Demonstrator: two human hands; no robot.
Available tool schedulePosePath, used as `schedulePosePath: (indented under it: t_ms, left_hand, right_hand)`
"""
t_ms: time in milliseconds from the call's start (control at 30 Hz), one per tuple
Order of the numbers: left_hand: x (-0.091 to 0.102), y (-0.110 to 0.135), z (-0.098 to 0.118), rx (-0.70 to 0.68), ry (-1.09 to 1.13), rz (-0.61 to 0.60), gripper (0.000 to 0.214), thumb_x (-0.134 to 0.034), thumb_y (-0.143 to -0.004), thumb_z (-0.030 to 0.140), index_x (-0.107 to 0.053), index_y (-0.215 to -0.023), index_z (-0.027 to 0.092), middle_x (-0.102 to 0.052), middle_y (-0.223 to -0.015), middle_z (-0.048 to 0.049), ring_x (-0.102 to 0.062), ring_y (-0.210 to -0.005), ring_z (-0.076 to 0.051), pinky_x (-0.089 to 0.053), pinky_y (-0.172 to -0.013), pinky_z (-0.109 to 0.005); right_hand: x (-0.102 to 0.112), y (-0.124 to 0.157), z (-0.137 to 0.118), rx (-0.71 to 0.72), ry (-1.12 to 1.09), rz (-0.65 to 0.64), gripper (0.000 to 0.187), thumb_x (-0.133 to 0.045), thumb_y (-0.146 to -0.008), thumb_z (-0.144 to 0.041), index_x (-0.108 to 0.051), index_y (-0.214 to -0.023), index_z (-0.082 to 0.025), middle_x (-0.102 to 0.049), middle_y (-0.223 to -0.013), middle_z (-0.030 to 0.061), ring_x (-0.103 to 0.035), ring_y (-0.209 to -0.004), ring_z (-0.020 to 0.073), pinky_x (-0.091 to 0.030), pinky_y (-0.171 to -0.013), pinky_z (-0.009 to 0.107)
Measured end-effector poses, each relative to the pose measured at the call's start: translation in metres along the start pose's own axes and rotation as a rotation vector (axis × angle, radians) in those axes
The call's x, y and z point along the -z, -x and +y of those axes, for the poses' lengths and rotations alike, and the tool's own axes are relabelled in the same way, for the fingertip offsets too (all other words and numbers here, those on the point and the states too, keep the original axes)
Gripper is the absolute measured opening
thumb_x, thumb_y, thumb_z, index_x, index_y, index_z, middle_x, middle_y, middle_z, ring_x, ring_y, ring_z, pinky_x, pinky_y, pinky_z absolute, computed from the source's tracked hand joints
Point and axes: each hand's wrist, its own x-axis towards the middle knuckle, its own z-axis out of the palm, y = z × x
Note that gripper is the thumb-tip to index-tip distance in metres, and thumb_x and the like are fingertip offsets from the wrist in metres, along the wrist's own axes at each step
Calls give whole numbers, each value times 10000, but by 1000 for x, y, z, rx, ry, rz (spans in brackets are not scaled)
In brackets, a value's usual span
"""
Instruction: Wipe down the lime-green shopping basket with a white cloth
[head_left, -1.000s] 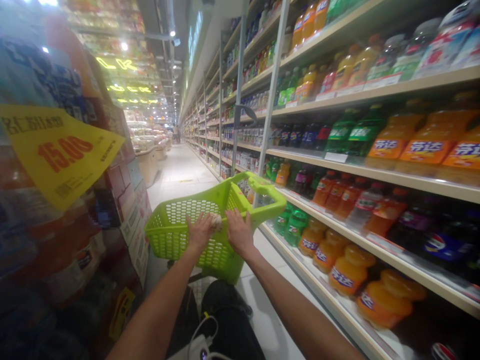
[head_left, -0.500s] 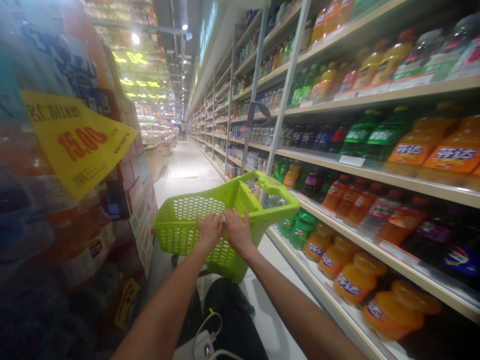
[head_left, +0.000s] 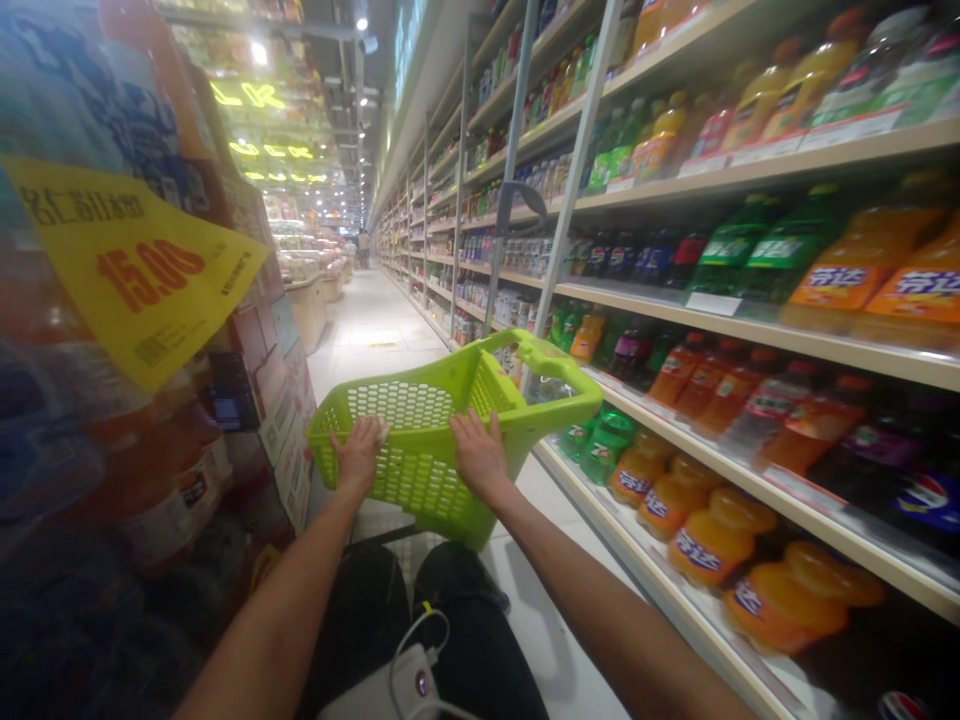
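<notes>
A lime-green plastic shopping cart (head_left: 420,425) with perforated walls stands sideways in front of me, its handle toward the shelves. My left hand (head_left: 358,455) is at the left part of the cart's near rim, closed on a small crumpled white tissue (head_left: 382,433) that peeks out by its fingers. Further right, my right hand (head_left: 480,455) grips the same rim, fingers laid over the edge and the thumb up. The part of the cart's inside that shows holds no goods.
Shelves of soda bottles (head_left: 705,535) line the right side. On the left stand stacked drinks and cartons with a yellow price sign (head_left: 142,270). A tiled aisle (head_left: 360,340) runs ahead. A white power bank (head_left: 397,685) with cables lies at my lap.
My hands were together at the middle of the rim; the left has slid left along it with the white tissue. My right hand stays at nearly the same spot.
</notes>
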Motion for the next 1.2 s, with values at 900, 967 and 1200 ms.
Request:
schedulePosePath:
  t_ms: [900,967,1200]
  left_hand:
    - [-3,-2,-69,73,-10,45,405,-355,-876,172,-476,-1249,272,-475,-1343,-45,-398,-1263,-204,-30,-1088,-557]
    - [2,-2,-81,147,8,96,405,-342,-877,168,-476,-1249,253,-481,-1339,-56,-415,-1248,-199,-108,-1089,-538]
    - [-4,-3,-42,65,27,61,400,-346,-873,161,-485,-1238,246,-511,-1315,-50,-431,-1235,-203,-36,-1093,-558]
  right_hand:
    - [-8,3,-4,-7,-23,-5,490,-409,-787,-108,-466,-1273,-91,-490,-1319,123,-346,-1276,275,-6,-1080,517]
    - [-7,4,-2,-13,-21,3,491,-409,-787,-108,-464,-1275,-90,-486,-1322,125,-339,-1281,273,-7,-1081,515]
    - [-9,1,-4,-10,-5,8,492,-412,-797,-124,-455,-1285,-86,-463,-1341,127,-313,-1296,278,-31,-1083,506]
